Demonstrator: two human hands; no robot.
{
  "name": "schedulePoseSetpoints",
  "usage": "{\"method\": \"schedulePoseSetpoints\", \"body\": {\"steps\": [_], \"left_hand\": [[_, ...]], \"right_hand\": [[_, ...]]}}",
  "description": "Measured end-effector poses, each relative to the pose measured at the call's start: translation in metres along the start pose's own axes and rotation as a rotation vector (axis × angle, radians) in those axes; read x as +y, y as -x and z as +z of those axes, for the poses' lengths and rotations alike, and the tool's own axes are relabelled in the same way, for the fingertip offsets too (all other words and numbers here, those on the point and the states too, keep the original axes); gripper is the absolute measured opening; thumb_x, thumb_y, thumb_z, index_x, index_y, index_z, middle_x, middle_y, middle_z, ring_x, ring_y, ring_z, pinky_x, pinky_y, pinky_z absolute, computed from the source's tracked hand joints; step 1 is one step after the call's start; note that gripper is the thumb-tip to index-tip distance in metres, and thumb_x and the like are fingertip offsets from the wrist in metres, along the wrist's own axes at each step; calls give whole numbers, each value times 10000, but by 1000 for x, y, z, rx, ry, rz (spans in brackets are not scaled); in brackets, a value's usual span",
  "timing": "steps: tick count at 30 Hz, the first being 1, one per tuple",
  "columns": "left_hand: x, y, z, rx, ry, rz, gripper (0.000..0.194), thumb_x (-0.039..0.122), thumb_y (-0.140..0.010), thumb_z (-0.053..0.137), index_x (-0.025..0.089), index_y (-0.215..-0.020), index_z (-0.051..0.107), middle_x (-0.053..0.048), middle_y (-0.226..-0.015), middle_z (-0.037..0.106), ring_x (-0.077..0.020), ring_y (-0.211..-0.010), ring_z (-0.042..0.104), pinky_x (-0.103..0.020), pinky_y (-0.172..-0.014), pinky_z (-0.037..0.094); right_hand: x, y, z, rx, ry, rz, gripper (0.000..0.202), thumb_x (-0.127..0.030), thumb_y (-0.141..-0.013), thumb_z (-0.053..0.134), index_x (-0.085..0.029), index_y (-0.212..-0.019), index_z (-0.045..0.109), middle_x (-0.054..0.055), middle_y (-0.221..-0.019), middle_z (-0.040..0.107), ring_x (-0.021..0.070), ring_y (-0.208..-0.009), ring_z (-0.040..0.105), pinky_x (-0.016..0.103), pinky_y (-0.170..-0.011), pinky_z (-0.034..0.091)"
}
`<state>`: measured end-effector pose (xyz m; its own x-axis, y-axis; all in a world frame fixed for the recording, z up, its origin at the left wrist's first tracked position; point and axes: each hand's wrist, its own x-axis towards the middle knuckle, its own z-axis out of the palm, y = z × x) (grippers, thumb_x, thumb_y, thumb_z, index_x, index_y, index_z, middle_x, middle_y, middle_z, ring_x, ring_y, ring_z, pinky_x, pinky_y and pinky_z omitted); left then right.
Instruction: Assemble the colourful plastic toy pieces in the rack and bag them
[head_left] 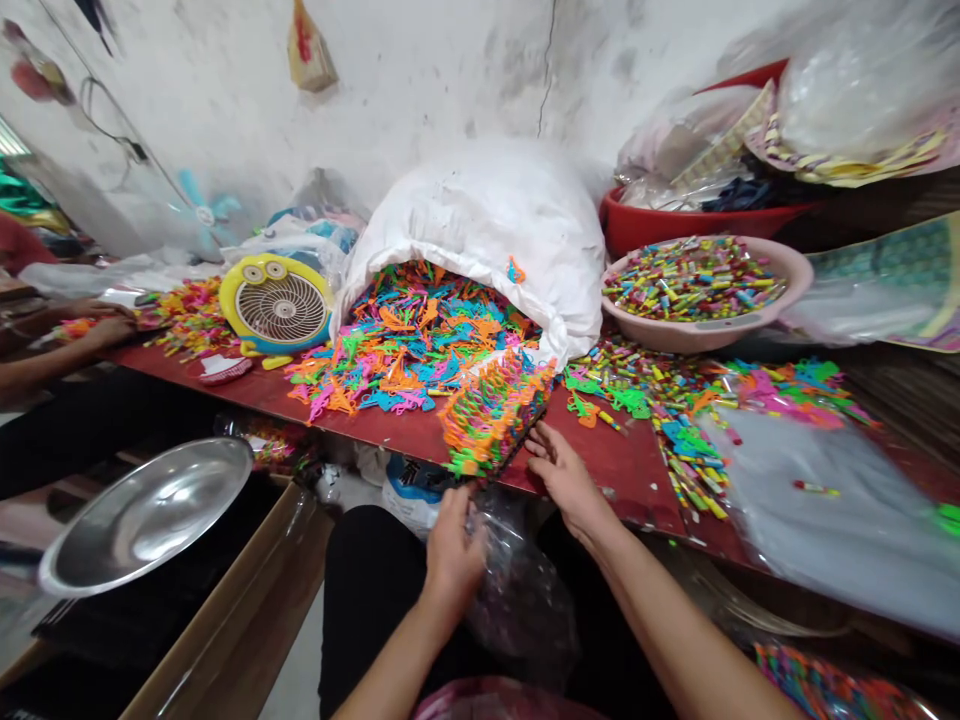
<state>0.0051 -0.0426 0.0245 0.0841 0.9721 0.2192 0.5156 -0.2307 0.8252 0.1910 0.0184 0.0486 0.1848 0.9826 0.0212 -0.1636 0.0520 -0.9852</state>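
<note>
A dark rack filled with rows of orange and green plastic pieces (496,405) leans at the front edge of the red table (405,430). My left hand (456,545) is at its lower end, fingers closed on that end. At the rack's right side is my right hand (562,475), thumb and fingers curled against its dark edge. Behind the rack, a big white sack (487,215) lies open, with a heap of colorful plastic pieces (420,340) spilling from it. Clear plastic (525,590) hangs below my hands, above my lap.
To the right stand a pink basin of small colorful tubes (705,325) and a flat plastic sheet (817,510). Left are a yellow fan (277,300), a metal bowl (157,515) and another person's hands (109,325). A red basin (637,225) is at the back right.
</note>
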Motion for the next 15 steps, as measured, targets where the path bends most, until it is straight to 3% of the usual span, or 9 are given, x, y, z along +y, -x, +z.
{"method": "schedulePoseSetpoints", "body": {"steps": [3,7,11,15], "left_hand": [[26,14,29,-197,18,10,615,122,-773,451,201,-1381,513,-52,-942,571,-189,-875,587,-311,-825,490],[53,3,57,-375,-3,57,647,151,-800,461,188,-1445,464,-117,-1177,632,-245,-1062,610,-365,-956,478],[69,-11,71,-441,-43,35,629,189,-811,483,179,-1440,478,-138,-1217,658,-299,-1109,625,-425,-997,475],[61,-5,74,-412,24,56,656,173,-822,463,177,-1478,434,-140,-1340,612,-282,-1171,610,-408,-1037,458]], "right_hand": [[-10,-4,-16,5,-60,-24,642,-158,-593,665,-267,-1226,644,69,-1406,596,255,-1284,564,467,-1141,385],[-27,-16,-39,7,-129,-16,518,-211,-618,734,-248,-1133,702,71,-1297,673,279,-1206,613,467,-1064,462],[-28,-26,-65,73,-116,-51,472,-327,-613,807,-221,-1065,722,83,-1185,719,282,-1129,646,455,-1000,502],[-13,-25,-85,191,-92,-83,489,-350,-595,839,-217,-1047,708,79,-1148,723,262,-1089,663,440,-998,497]]}}
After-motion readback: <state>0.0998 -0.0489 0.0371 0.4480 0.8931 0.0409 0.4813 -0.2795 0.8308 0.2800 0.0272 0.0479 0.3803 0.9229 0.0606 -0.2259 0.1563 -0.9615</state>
